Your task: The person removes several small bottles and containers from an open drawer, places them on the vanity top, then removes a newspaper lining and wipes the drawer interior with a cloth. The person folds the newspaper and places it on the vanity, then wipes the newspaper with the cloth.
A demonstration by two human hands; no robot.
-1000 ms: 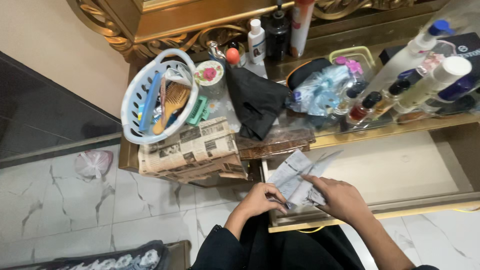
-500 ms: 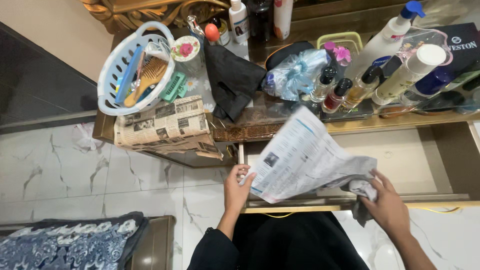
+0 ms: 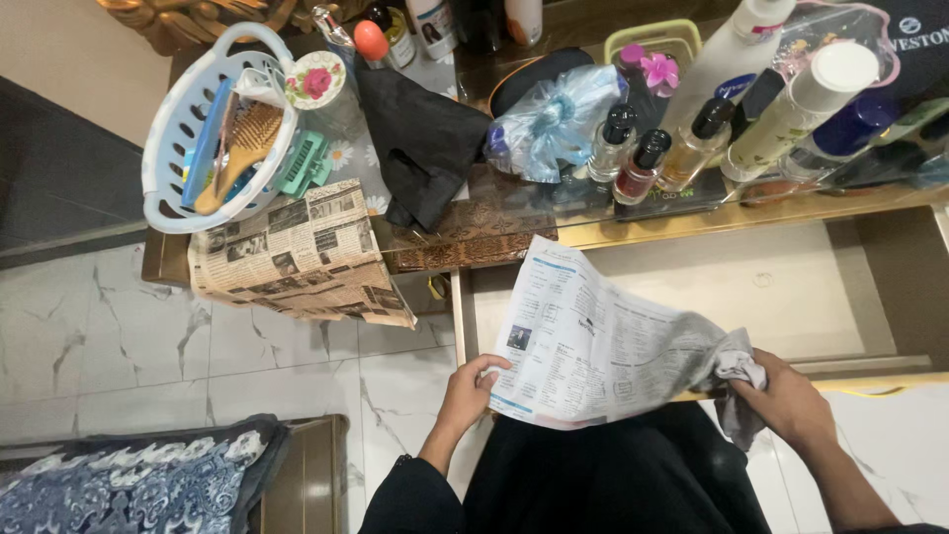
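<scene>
Newsprint sheet [image 3: 603,351] pinched by left hand [image 3: 465,391] and bunched in right hand [image 3: 786,400]; keep it taut over open drawer [image 3: 791,292].

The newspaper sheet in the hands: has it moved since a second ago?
Yes. The newspaper sheet, then folded small, now spreads wide over the open drawer.

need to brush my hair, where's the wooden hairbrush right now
In the head view, the wooden hairbrush lies inside the white plastic basket at the dresser top's far left, beside a blue comb and above the folded newspaper.
</scene>
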